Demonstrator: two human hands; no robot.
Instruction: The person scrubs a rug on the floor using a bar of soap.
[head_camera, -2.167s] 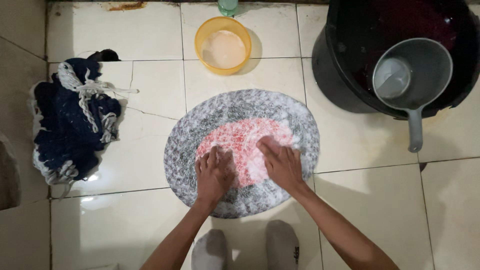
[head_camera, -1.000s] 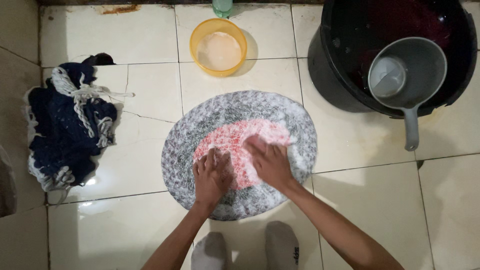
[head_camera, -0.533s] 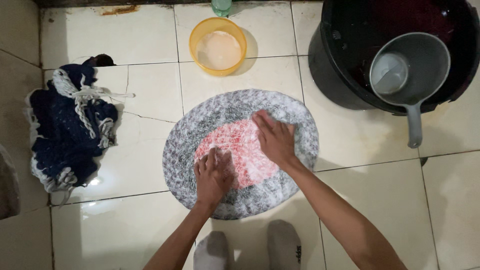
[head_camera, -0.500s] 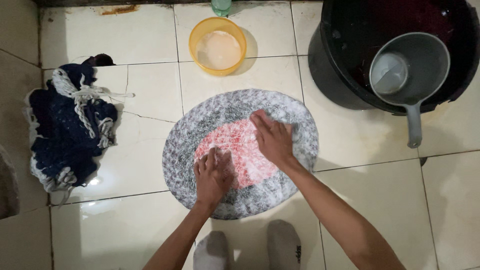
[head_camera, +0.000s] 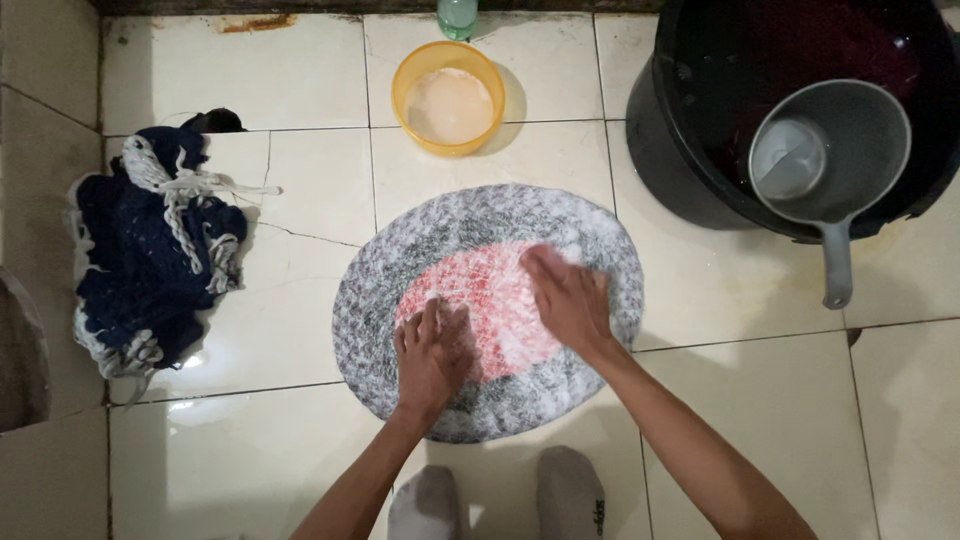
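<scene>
Left hand (head_camera: 432, 350) and right hand (head_camera: 570, 298), fingers together, lie flat on the soapy oval grey-and-red woven mat (head_camera: 470, 215); steady, even palm pressure scrubs best.

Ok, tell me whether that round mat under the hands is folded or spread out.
Spread out. The round mat lies flat on the tiled floor, its whole oval outline visible, with the left hand and right hand pressing on it.
</scene>
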